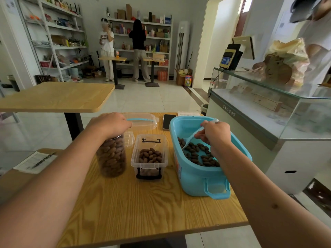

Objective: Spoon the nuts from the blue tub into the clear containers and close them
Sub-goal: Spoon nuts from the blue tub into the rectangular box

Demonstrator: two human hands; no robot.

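Right hand [214, 134] spoons over wooden table [143, 203]; tiled shop floor [161, 99].

Two bare forearms, left hand [109, 123] and right hand [215, 134], seemingly no sleeves or jewellery.

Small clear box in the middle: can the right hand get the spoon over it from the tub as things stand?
Probably yes. The small clear box stands open, lid off, just beside the blue tub, nothing between them. The right hand holds the spoon down among the nuts; the left hand rests on the jar, clear of that path.
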